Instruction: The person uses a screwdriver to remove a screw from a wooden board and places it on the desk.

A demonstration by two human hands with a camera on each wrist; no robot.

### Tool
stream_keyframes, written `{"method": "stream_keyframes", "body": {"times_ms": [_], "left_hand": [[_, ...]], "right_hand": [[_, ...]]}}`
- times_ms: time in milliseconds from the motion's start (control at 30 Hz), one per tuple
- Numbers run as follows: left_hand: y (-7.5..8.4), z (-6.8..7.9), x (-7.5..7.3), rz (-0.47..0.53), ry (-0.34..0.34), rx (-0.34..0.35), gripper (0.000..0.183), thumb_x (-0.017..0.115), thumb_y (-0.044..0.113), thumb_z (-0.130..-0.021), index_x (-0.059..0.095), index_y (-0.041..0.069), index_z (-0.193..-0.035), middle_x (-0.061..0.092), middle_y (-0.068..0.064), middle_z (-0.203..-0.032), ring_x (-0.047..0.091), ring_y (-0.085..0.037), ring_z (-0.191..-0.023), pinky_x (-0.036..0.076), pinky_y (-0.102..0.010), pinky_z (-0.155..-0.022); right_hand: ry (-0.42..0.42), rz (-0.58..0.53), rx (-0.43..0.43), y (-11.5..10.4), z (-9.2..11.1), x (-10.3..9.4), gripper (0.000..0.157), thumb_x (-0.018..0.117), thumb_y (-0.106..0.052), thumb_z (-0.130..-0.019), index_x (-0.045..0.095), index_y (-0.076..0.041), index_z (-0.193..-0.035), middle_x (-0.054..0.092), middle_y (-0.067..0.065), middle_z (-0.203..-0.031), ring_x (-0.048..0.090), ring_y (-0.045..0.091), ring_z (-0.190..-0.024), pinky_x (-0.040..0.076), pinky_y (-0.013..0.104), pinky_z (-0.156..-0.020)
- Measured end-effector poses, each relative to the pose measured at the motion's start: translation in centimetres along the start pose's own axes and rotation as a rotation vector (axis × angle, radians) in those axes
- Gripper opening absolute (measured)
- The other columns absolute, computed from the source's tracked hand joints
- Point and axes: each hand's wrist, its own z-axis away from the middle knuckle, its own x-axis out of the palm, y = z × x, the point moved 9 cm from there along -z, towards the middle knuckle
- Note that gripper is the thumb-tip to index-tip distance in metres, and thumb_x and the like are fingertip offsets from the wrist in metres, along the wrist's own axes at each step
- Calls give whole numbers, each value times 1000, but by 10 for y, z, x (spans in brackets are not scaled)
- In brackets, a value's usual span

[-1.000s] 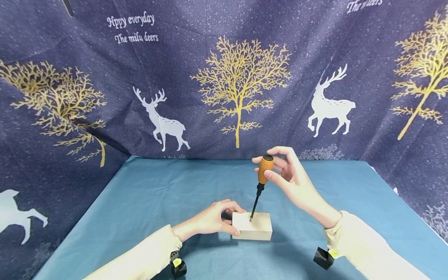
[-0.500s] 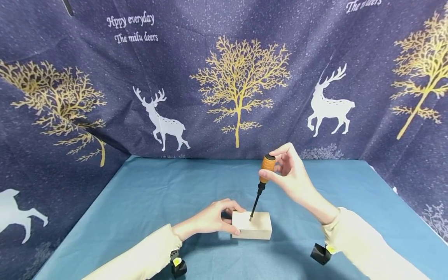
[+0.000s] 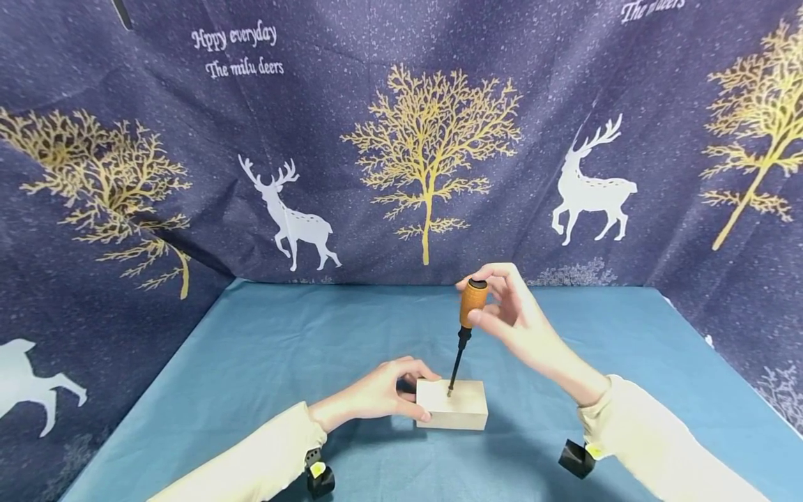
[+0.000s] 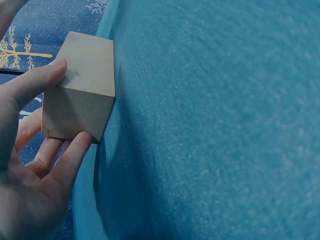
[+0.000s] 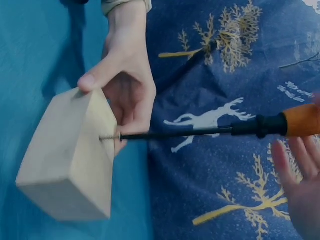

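Note:
A pale wooden block (image 3: 461,411) lies on the blue cloth, and my left hand (image 3: 383,392) grips its left end, thumb on the near side and fingers behind. In the left wrist view the thumb presses one face of the block (image 4: 90,60). My right hand (image 3: 517,314) holds a screwdriver (image 3: 473,304) by its orange handle between thumb and fingers. The black shaft slants down to the block's top. In the right wrist view the screwdriver's shaft (image 5: 185,133) meets a screw (image 5: 107,137) standing partly out of the block.
Blue cloth (image 3: 301,335) covers the table. Behind it hangs a dark blue backdrop (image 3: 389,42) printed with gold trees and white deer. A small black device (image 3: 321,481) sits at the left wrist, and a similar black device (image 3: 577,459) at the right.
The right hand's fingers have shifted around the handle, curling in and then reaching forward again, while the handle tilted slightly right and back left. The left hand and block have stayed put.

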Motion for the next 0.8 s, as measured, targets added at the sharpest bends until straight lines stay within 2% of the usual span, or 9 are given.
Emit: {"method": "stream_keyframes", "body": {"times_ms": [167, 300, 367, 467, 633, 733, 800], "left_hand": [[0, -1, 0, 1, 1, 11, 45, 85, 16, -77, 67, 19, -118, 61, -7, -118, 61, -6, -99, 57, -20, -87], [-1, 0, 0, 1, -3, 12, 46, 85, 16, -78, 67, 19, -120, 61, -7, -117, 61, -6, -99, 57, -20, -87], [-1, 0, 1, -1, -4, 10, 46, 85, 17, -78, 67, 19, -120, 61, -6, -116, 60, -5, -99, 57, -20, -87], [-2, 0, 1, -4, -3, 7, 45, 85, 17, -78, 67, 20, -119, 61, -6, -115, 60, -5, -99, 57, -20, -87], [-1, 1, 1, -4, -3, 5, 46, 85, 17, -78, 67, 20, -119, 60, -6, -115, 60, -6, -98, 57, -19, -86], [0, 1, 0, -6, -2, 4, 45, 85, 17, -78, 67, 20, -120, 60, -6, -115, 60, -5, -98, 57, -19, -86], [0, 1, 0, -4, -2, 0, 45, 85, 17, -78, 67, 20, -120, 60, -5, -116, 60, -5, -99, 57, -20, -86]], "right_hand": [[120, 107, 95, 6, -3, -9, 48, 72, 3, -86, 43, -17, -119, 53, -3, -102, 53, 10, -81, 47, 23, -69], [170, 85, 111, 6, -4, -15, 45, 74, 5, -83, 46, -16, -111, 56, -3, -89, 56, 10, -74, 50, 22, -68], [166, 61, 97, 6, -4, -15, 43, 73, 7, -83, 48, -15, -110, 59, -4, -93, 60, 8, -80, 53, 19, -74], [111, 28, 60, 3, -3, -13, 39, 69, 9, -86, 50, -10, -115, 62, -5, -105, 65, 7, -96, 56, 21, -83], [-8, -8, 14, 0, -1, -4, 43, 55, 2, -98, 42, -7, -138, 63, 2, -126, 64, 12, -116, 56, 26, -94], [-35, -49, 12, 1, -1, 1, 44, 49, 0, -101, 36, -11, -142, 62, 6, -132, 63, 15, -120, 54, 29, -100], [-4, -11, 21, 4, -1, 1, 42, 52, 0, -100, 37, -10, -138, 62, 4, -129, 63, 13, -116, 55, 28, -96]]}}
